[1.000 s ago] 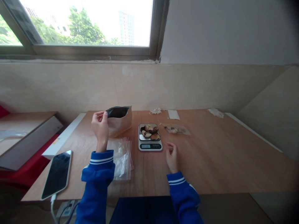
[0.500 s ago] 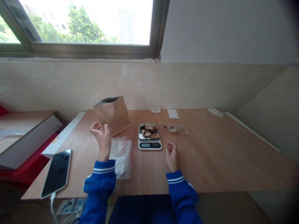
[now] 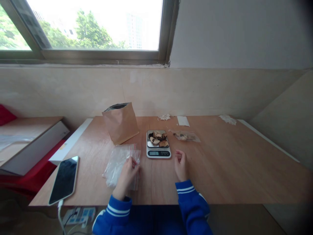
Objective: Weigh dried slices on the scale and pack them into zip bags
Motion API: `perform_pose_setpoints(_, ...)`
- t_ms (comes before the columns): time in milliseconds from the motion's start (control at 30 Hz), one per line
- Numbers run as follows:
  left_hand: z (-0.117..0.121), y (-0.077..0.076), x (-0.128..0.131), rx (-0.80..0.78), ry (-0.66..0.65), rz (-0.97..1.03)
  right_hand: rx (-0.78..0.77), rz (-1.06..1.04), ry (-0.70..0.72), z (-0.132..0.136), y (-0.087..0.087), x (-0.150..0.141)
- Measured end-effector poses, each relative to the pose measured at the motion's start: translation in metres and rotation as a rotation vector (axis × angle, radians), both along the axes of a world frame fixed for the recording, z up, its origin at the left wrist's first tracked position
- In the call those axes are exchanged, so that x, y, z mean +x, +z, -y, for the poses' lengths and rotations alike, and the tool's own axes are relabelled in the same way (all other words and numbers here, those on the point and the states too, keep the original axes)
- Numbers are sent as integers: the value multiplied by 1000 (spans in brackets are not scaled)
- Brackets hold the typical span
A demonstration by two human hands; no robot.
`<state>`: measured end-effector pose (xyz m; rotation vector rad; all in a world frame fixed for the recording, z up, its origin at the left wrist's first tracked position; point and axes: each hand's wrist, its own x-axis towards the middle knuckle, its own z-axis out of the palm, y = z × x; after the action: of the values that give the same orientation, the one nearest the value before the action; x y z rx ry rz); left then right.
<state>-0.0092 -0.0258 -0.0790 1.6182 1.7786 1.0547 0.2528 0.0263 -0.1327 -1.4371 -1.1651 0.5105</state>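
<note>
At the left end of the table, a phone is laid face up near the front edge, with a white cable plugged into its near end. Farther back, a brown paper bag is set upright, its mouth turned upward. In front of it, to the left of the scale, clear plastic bags are spread flat in an overlapping pile. Their right part is covered by the left hand; its thumb and fingers are brought close together at the plastic, but whether a bag is pinched cannot be told. Mushroom pieces are heaped on the plate of a white scale, and behind it a crumpled scrap is seen near the wall. Just right of the scale, the right hand is held with fingers loosely curled, a narrow gap left at the thumb. Beyond that hand, a white card and a small clear packet are seen, the packet nearer. At far right, a crumpled tissue is placed by the back edge.
</note>
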Motion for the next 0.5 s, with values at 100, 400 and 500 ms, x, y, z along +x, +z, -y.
perform_pose_setpoints(100, 1, 3, -2, -31, -10, 23, -11, 2, 34, 3, 10, -3)
perform_pose_setpoints(400, 8, 22, 25, 83, -28, 236, -109, 78, 524, 64, 69, -73)
perform_pose_setpoints(500, 8, 26, 33, 114, -78, 239, -163, 76, 640, 74, 81, -96)
